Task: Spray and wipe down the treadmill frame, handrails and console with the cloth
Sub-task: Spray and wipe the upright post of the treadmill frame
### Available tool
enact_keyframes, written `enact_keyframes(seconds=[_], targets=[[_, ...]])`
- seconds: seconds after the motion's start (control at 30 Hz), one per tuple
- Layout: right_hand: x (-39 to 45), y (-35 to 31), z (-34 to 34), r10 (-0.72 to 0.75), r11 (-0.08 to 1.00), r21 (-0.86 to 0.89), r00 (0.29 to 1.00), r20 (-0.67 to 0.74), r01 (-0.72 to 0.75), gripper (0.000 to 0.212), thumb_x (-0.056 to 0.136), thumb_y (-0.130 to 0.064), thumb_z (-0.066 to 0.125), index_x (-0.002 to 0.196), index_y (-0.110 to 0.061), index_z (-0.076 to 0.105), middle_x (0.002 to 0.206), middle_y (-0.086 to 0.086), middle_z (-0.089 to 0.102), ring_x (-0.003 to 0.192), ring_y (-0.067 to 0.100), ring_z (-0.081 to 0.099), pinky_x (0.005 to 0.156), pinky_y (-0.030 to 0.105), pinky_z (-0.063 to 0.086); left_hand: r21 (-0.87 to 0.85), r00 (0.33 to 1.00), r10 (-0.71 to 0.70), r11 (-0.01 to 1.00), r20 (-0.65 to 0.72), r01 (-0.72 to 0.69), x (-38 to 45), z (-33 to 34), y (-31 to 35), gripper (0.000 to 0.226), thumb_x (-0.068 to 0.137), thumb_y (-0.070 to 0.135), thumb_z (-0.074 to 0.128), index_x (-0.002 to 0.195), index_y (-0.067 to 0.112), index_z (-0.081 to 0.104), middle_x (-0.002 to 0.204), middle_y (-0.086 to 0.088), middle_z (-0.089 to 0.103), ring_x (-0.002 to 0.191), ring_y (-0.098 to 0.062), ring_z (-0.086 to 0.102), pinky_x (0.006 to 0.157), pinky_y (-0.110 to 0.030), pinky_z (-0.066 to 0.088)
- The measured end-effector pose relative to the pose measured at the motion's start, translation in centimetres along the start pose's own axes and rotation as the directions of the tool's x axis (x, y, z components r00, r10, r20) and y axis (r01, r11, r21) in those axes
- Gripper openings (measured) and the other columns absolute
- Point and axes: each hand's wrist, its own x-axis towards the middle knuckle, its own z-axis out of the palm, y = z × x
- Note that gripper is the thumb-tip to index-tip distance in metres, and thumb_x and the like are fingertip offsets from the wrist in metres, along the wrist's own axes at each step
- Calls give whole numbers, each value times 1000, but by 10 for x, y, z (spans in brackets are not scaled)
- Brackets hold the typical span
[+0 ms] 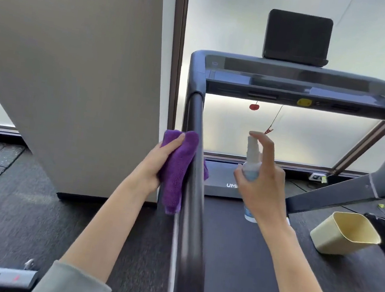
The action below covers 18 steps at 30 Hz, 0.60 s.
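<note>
The treadmill's left handrail (pixel 193 195), a dark tube, runs from the bottom centre up to the grey frame corner (pixel 195 72). My left hand (pixel 157 163) presses a folded purple cloth (pixel 177 168) against the handrail's left side. To the right of the rail, my right hand (pixel 263 185) holds a small clear spray bottle (pixel 252 164) upright, with the index finger on its white nozzle, which points left at the rail. The console (pixel 294 86) spans the top, with a dark screen (pixel 298 38) standing above it.
A yellow plastic bin (pixel 345 233) lies tilted on the treadmill belt (pixel 244 264) at the right. A red safety clip (pixel 268 131) hangs on a cord below the console. A white panel (pixel 72 79) stands at the left. The right frame upright (pixel 366 185) slants across.
</note>
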Motion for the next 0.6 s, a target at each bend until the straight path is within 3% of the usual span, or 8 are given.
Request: enact_keyframes(seconds=[0.13,0.27,0.33,0.4,0.6], targets=[[37,-1,14,-57,993,-98,997,54,62,71,83,4,61,135,-35,32,74,10,56,55,8,47,50,12,39,-82,996,49,995,-79,-56,-1,-48,7,56,69,48,76,117,23,61,92,-2,74,77,-16,71,67,-30,58],[64,-2,38,3,990,-138,993,116,13,68,83,3,58,141,-24,36,64,1,46,54,19,47,49,31,42,-160,989,149,976,-9,-148,3,-74,22,65,83,50,65,138,16,53,118,-7,69,99,-17,67,84,-31,57],[76,-1,49,1,986,-167,991,130,21,68,82,4,57,142,-22,37,62,-3,42,53,17,43,49,30,39,-145,978,207,968,17,-203,4,-77,27,63,87,49,61,140,17,51,129,-9,64,109,-18,65,86,-30,56],[86,1,58,-5,983,-179,990,142,30,68,81,5,57,141,-20,37,60,-5,39,52,13,41,47,27,37,-98,970,241,966,9,-239,6,-79,30,62,85,49,63,138,21,52,128,-6,65,111,-17,65,82,-28,56],[92,6,68,41,985,-166,999,-18,-44,62,79,4,60,135,-16,43,66,-1,43,52,8,39,48,18,29,-22,974,227,974,4,-227,10,-90,28,69,77,57,68,137,25,54,129,-5,65,116,-20,64,88,-32,52]])
